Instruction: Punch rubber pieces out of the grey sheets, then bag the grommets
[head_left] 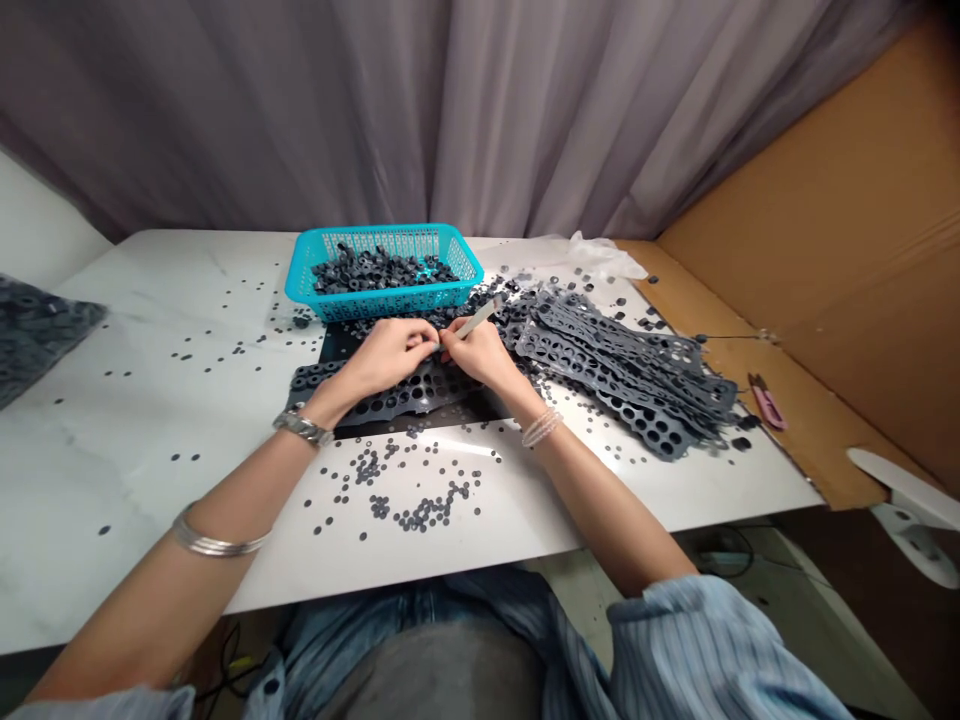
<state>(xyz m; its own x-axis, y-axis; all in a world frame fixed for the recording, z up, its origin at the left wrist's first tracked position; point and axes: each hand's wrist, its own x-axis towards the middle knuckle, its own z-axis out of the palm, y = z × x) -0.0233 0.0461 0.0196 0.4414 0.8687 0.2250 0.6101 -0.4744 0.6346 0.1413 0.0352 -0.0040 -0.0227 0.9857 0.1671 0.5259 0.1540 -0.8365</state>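
Dark grey perforated sheet point(405, 392) lies flat on the white table point(150, 400), directly under both hands and reaching towards the wrists.

Left hand point(386, 352): palm down on the sheet, fingers curled with the tips drawn together. The tips meet the right fingertips over the sheet's far edge. What they pinch is too small to tell.

Right hand point(476, 352): fingers clamped on a slim white tool point(480, 318). The tool's shaft slants up and away from the fingers. Its working end sits at the point where the two sets of fingertips meet, and is hidden there.

Surroundings, referenced to the fingers:
- Just beyond the fingertips: a turquoise basket point(390, 300) loaded with dark rings point(382, 270).
- To the right of the right fingers: a loose stack point(630, 370) of similar perforated strips, its near end just beside the hand.
- Behind the wrists, towards the person: small dark discs point(420, 510) scattered on the table.
- Well to the right of the stack: pink snips point(766, 402) on cardboard.
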